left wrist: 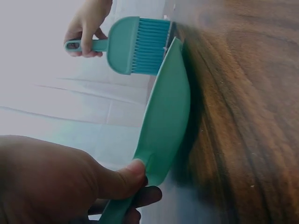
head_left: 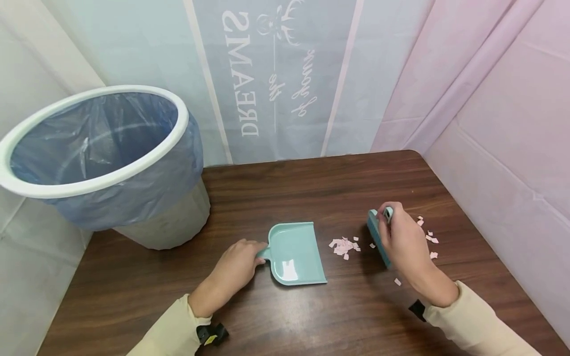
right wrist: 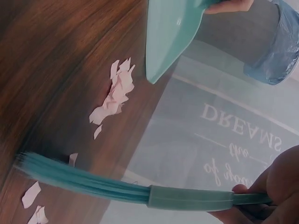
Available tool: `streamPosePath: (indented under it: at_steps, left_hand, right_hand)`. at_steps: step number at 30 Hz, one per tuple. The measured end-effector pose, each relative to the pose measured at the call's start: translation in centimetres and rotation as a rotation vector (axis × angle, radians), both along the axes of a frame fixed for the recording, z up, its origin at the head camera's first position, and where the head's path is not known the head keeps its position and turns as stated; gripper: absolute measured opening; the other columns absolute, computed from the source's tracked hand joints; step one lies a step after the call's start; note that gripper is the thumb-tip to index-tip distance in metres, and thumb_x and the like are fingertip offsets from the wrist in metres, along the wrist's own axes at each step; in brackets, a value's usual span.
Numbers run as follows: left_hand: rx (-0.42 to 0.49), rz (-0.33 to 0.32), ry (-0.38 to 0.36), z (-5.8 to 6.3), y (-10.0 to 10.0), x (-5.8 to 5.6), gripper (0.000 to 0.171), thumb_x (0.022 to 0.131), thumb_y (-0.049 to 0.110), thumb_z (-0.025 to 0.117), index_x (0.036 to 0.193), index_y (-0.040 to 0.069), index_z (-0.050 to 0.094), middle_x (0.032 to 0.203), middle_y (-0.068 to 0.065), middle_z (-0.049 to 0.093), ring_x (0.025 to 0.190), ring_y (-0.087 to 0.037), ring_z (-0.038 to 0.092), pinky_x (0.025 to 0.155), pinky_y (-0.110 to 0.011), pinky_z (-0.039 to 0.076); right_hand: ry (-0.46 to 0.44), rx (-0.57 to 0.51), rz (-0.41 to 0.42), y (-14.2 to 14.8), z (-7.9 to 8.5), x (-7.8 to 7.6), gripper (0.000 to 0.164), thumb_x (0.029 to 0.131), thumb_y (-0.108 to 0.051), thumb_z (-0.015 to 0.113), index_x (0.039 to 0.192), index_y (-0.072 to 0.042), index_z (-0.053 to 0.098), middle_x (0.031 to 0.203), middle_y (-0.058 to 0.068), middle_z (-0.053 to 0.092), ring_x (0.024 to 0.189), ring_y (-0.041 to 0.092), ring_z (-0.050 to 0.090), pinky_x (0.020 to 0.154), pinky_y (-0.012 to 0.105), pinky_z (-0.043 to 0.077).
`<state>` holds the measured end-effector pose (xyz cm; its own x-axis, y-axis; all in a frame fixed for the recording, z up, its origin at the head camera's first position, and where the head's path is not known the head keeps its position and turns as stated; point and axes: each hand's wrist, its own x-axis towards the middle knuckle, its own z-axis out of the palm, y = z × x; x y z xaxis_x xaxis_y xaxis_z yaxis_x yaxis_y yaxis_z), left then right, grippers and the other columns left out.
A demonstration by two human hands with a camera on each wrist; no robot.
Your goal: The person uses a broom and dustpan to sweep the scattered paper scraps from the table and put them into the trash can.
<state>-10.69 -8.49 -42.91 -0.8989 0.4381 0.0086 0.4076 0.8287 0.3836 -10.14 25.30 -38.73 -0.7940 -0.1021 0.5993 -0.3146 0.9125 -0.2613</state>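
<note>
My left hand (head_left: 238,262) grips the short handle of a mint-green dustpan (head_left: 295,254), which lies at the middle of the table with its wide edge facing right. In the left wrist view the thumb presses on top of the handle. My right hand (head_left: 405,242) holds a small teal hand brush (head_left: 377,237) upright by its handle, bristles down by the tabletop. Between the dustpan and the brush lies a little heap of pale pink paper scraps (head_left: 344,246). In the right wrist view the bristles (right wrist: 84,179) bend close beside single scraps (right wrist: 32,194).
A large bin (head_left: 165,220) with a white rim and blue liner bag stands at the back left of the dark wooden table (head_left: 285,193). More paper scraps (head_left: 432,238) lie right of the right hand. Printed fabric (head_left: 285,79) hangs behind the table.
</note>
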Motion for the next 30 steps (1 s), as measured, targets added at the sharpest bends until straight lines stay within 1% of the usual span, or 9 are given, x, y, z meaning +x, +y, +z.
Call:
streamPosePath:
  at_steps: [6, 12, 16, 19, 23, 30]
  left_hand:
    - [-0.017, -0.013, 0.057, 0.3, 0.3, 0.0, 0.028, 0.081, 0.014, 0.072, 0.109, 0.010, 0.069, 0.100, -0.005, 0.069, 0.082, -0.020, 0.058, 0.074, -0.037, 0.049]
    - [-0.022, -0.006, 0.069, 0.3, 0.4, 0.0, 0.026, 0.081, 0.014, 0.072, 0.107, 0.010, 0.070, 0.098, -0.004, 0.070, 0.079, -0.020, 0.058, 0.071, -0.037, 0.049]
    - [-0.020, -0.005, 0.084, 0.4, 0.5, 0.0, 0.025, 0.080, 0.013, 0.072, 0.105, 0.010, 0.070, 0.098, -0.004, 0.070, 0.076, -0.019, 0.057, 0.069, -0.037, 0.048]
    - [-0.013, -0.007, 0.093, 0.4, 0.5, 0.0, 0.023, 0.079, 0.013, 0.073, 0.102, 0.011, 0.070, 0.096, -0.003, 0.070, 0.075, -0.019, 0.056, 0.068, -0.036, 0.048]
    - [-0.011, -0.011, 0.098, 0.3, 0.5, -0.1, 0.019, 0.079, 0.012, 0.073, 0.098, 0.012, 0.070, 0.092, -0.002, 0.070, 0.072, -0.017, 0.054, 0.066, -0.035, 0.048]
    - [-0.013, -0.007, 0.087, 0.4, 0.5, -0.1, 0.015, 0.079, 0.012, 0.073, 0.094, 0.012, 0.070, 0.089, -0.001, 0.069, 0.072, -0.018, 0.055, 0.065, -0.035, 0.048]
  right_hand:
    - [0.003, 0.010, 0.031, -0.6, -0.4, 0.0, 0.016, 0.086, 0.001, 0.059, 0.099, 0.000, 0.050, 0.067, 0.005, 0.049, 0.053, 0.013, 0.040, 0.044, 0.028, 0.034]
    - [0.018, -0.013, 0.072, -1.6, -0.6, 0.1, 0.019, 0.084, 0.001, 0.061, 0.100, -0.002, 0.051, 0.071, 0.009, 0.054, 0.057, 0.019, 0.049, 0.047, 0.036, 0.041]
    - [0.035, -0.032, 0.112, -2.4, -0.7, 0.1, 0.019, 0.084, 0.002, 0.063, 0.098, -0.003, 0.052, 0.075, 0.010, 0.057, 0.062, 0.020, 0.053, 0.051, 0.038, 0.044]
    - [0.039, -0.041, 0.135, -3.0, -0.7, 0.1, 0.018, 0.084, 0.001, 0.064, 0.097, -0.004, 0.053, 0.075, 0.008, 0.057, 0.063, 0.019, 0.053, 0.053, 0.038, 0.045]
    - [0.024, -0.047, 0.156, -3.5, -0.7, 0.2, 0.019, 0.084, 0.001, 0.064, 0.098, -0.006, 0.053, 0.076, 0.007, 0.057, 0.064, 0.017, 0.054, 0.053, 0.037, 0.045]
    - [0.008, -0.054, 0.205, -4.4, -0.6, 0.5, 0.020, 0.083, 0.002, 0.064, 0.098, -0.007, 0.054, 0.075, 0.003, 0.056, 0.063, 0.011, 0.051, 0.052, 0.032, 0.044]
